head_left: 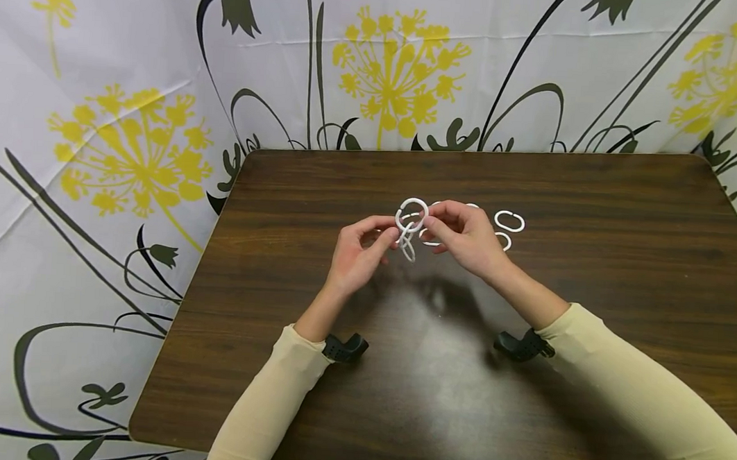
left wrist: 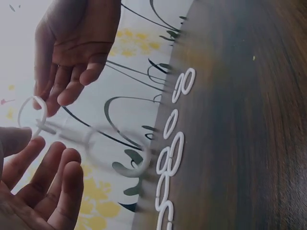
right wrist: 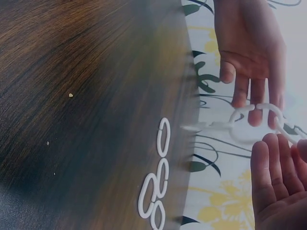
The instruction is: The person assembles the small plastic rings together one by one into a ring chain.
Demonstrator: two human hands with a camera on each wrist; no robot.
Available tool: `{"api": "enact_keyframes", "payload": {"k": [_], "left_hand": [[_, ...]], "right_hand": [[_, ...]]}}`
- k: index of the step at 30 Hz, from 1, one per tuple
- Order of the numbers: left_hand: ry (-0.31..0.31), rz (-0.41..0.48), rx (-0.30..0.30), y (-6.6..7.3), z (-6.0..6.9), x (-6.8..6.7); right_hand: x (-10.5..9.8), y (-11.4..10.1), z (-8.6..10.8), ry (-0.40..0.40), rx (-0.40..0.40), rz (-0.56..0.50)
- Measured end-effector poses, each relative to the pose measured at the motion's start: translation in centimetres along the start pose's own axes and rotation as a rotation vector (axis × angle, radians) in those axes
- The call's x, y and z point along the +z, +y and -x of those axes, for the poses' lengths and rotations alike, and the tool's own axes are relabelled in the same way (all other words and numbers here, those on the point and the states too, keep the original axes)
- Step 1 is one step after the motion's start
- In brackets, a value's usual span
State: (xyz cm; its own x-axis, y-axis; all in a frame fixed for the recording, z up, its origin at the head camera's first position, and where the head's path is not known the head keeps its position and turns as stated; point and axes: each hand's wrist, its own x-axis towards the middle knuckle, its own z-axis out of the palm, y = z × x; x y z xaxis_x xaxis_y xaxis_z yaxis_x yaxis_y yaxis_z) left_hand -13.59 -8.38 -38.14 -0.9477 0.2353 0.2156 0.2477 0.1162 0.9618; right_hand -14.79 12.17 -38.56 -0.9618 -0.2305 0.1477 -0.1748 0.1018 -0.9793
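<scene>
Here, both grips (head_left: 361, 254) (head_left: 466, 241) pinch white rings (head_left: 409, 230) — blurred, seemingly linked — above a brown table (head_left: 623, 271), flowered fabric (head_left: 377, 64) behind.

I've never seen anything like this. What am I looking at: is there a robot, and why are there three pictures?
No robot here: these are a person's bare hands, the left hand and right hand. The wide picture comes from a camera worn on the head, looking forward and down. The other two come from cameras worn on the wrists, one on each, so each sees its own hand's work close up, with the other hand opposite.

The surface is a dark wood-patterned table; behind it is a flower-patterned cloth. The hands pinch a small cluster of white rings above the table, some hanging below the others. More white links lie on the table in a rough row. Some touch or overlap; I can't tell whether any are joined.
</scene>
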Motion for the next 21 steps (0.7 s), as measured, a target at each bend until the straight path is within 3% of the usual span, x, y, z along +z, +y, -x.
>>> {"api": "enact_keyframes", "payload": {"k": [9,15,18,21], "left_hand": [[0.063,0.015,0.038,0.5,-0.3,0.4],[0.073,0.018,0.055,0.6,-0.2,0.3],[0.079,0.040,0.053,0.5,-0.2,0.1],[0.088,0.045,0.051,0.5,-0.2,-0.1]], "right_hand": [[-0.1,0.1,0.2,-0.044,0.018,-0.011],[-0.1,0.4,0.2,-0.070,0.024,0.000],[-0.2,0.9,0.1,-0.078,0.011,0.054],[-0.2,1.8,-0.1,-0.094,-0.037,0.216]]}}
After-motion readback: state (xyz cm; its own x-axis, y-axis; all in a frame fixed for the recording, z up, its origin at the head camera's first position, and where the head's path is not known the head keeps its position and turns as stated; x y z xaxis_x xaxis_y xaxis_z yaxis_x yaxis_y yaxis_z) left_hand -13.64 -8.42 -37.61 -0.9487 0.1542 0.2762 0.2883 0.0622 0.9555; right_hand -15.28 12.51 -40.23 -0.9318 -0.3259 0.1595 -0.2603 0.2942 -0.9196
